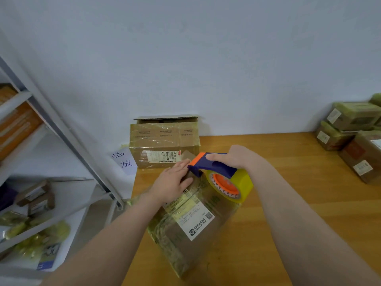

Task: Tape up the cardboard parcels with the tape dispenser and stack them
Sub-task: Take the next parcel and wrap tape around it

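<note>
parcel (195, 230): near left edge of surface (288, 203) | left hand (173, 180): fingers straight, pressed flat on parcel's far end | right hand (237, 157): curled round handle of tape dispenser (216, 168), blade end on parcel beside left fingers | other parcels (350, 129): stacked at right edge

With bare forearms reaching forward beside the parcel (195, 228), the left hand (173, 181) lies flat, fingers (182, 165) straight, on its far end, and the right hand (235, 158) grips the tape dispenser (222, 176) just above that end.
</note>
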